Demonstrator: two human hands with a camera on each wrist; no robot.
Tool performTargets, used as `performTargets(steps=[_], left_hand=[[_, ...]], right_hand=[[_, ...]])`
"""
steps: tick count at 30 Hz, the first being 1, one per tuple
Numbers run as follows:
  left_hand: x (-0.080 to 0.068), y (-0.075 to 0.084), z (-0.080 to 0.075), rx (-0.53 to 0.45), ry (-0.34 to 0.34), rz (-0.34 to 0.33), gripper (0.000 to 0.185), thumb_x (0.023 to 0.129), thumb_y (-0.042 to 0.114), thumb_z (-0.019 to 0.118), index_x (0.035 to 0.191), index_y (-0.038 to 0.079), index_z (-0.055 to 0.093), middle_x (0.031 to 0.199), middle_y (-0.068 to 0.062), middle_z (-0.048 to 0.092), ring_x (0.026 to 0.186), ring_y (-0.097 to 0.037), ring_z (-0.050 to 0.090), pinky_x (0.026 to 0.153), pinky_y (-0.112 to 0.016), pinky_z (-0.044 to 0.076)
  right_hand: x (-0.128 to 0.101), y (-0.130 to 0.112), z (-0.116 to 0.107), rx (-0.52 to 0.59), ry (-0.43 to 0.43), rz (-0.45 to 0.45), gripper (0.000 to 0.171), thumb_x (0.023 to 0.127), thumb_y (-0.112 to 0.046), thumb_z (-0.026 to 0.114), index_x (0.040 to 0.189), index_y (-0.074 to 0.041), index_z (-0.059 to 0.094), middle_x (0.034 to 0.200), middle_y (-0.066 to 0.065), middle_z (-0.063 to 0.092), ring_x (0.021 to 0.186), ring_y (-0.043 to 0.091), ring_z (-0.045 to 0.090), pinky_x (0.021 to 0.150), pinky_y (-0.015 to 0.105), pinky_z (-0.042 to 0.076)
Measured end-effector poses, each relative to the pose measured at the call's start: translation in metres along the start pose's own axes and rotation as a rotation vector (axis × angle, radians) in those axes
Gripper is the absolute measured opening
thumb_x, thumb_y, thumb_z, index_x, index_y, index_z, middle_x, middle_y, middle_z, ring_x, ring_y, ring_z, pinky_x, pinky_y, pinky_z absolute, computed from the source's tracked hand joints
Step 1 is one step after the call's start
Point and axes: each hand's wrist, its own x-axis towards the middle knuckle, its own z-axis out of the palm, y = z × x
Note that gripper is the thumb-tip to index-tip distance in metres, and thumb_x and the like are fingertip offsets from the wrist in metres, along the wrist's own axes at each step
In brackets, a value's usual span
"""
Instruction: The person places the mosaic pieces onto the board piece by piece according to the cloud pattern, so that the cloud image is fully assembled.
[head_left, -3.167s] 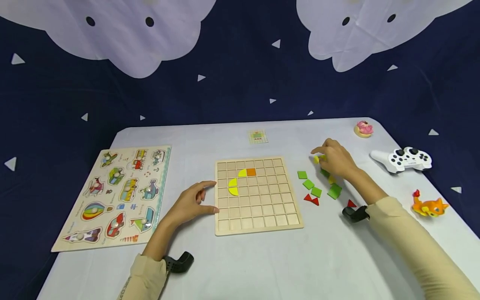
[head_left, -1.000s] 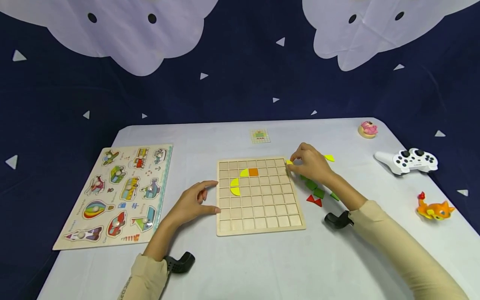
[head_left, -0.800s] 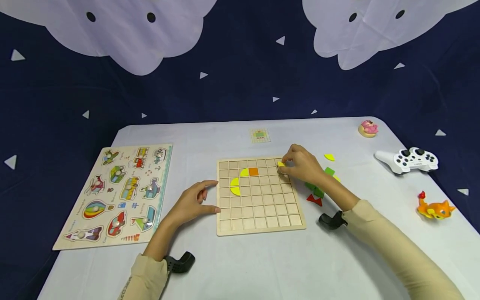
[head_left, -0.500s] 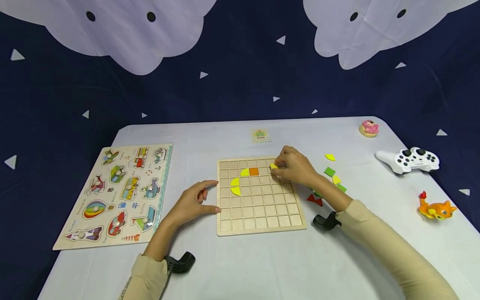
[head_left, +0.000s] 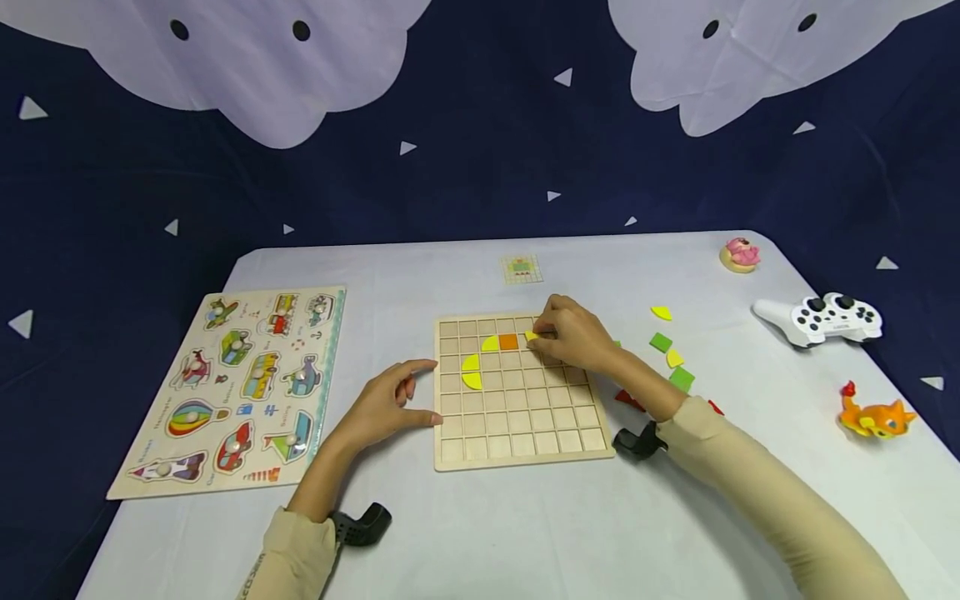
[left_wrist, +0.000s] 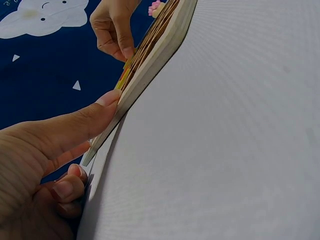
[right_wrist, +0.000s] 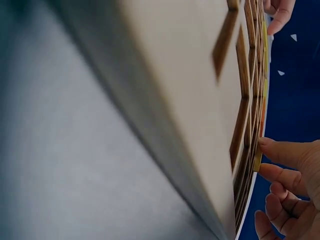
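Observation:
A square wooden grid board (head_left: 525, 459) lies flat on the table. Several yellow quarter-circle tiles (head_left: 471, 380) and an orange square tile (head_left: 508, 342) sit in its upper-left cells. My right hand (head_left: 577, 335) pinches another yellow quarter-circle tile (head_left: 531, 336) between thumb and forefinger, over the board just right of the orange square. In the right wrist view that yellow tile (right_wrist: 257, 161) shows edge-on at the fingertips. My left hand (head_left: 386, 404) rests against the board's left edge, thumb and forefinger spread apart; the left wrist view shows the thumb (left_wrist: 92, 117) against the rim.
Right of the board lie loose green squares (head_left: 682, 379), yellow quarter circles (head_left: 661, 313) and red triangles (head_left: 628, 400). A patterned card (head_left: 522, 269) lies behind. A vehicle puzzle (head_left: 232, 383) is at left; a white game controller (head_left: 821, 320), orange toy (head_left: 876, 417) and pink figurine (head_left: 741, 254) stand at right.
My right hand picked up a yellow quarter-circle tile from the loose pieces and has carried it left over the board to beside the orange square. My left hand has stayed at the board's edge.

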Motion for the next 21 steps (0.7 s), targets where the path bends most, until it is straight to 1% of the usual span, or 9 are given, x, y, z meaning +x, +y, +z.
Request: performTargets(steps=[3, 6, 11, 15, 21], left_hand=[[0.0, -0.0001, 0.0, 0.0, 0.001, -0.001, 0.079, 0.071, 0.021, 0.09, 0.14, 0.01, 0.055, 0.085, -0.004, 0.043, 0.074, -0.017, 0.039, 0.068, -0.03, 0.033], [0.0, 0.0001, -0.0004, 0.0, 0.0, -0.001, 0.079, 0.071, 0.021, 0.09, 0.14, 0.01, 0.054, 0.085, -0.004, 0.043, 0.074, -0.017, 0.039, 0.068, -0.03, 0.033], [0.0004, 0.0007, -0.0011, 0.005, -0.005, 0.009, 0.078, 0.072, 0.021, 0.089, 0.14, 0.009, 0.054, 0.085, -0.004, 0.043, 0.074, -0.017, 0.039, 0.068, -0.03, 0.033], [0.0003, 0.0011, -0.0016, 0.005, -0.005, 0.012, 0.077, 0.072, 0.021, 0.089, 0.14, 0.009, 0.054, 0.084, -0.004, 0.043, 0.074, -0.017, 0.039, 0.068, -0.03, 0.034], [-0.0008, 0.0004, -0.0005, -0.001, -0.007, 0.002, 0.078, 0.072, 0.021, 0.089, 0.14, 0.009, 0.054, 0.084, -0.004, 0.043, 0.074, -0.017, 0.039, 0.069, -0.03, 0.034]], right_hand=[[0.0006, -0.0012, 0.0001, 0.005, 0.002, -0.009, 0.016, 0.085, -0.021, 0.079, 0.089, -0.005, 0.077, 0.093, 0.004, 0.059, 0.085, 0.019, 0.053, 0.075, 0.038, 0.05], [0.0023, -0.0017, -0.0001, 0.014, 0.006, -0.018, 0.014, 0.084, -0.019, 0.08, 0.084, -0.006, 0.076, 0.089, 0.004, 0.059, 0.083, 0.02, 0.053, 0.074, 0.038, 0.049], [0.0053, -0.0031, 0.0004, 0.091, -0.019, 0.023, 0.012, 0.084, -0.015, 0.08, 0.079, -0.006, 0.073, 0.085, 0.005, 0.059, 0.079, 0.019, 0.051, 0.074, 0.037, 0.046], [0.007, -0.0042, 0.0023, 0.144, -0.048, 0.047, 0.012, 0.086, -0.014, 0.078, 0.078, -0.007, 0.071, 0.086, 0.005, 0.059, 0.078, 0.019, 0.051, 0.074, 0.036, 0.045], [0.0061, -0.0046, 0.0049, 0.172, -0.067, 0.088, 0.011, 0.086, -0.014, 0.077, 0.082, -0.006, 0.071, 0.087, 0.006, 0.061, 0.079, 0.02, 0.053, 0.075, 0.035, 0.046]])
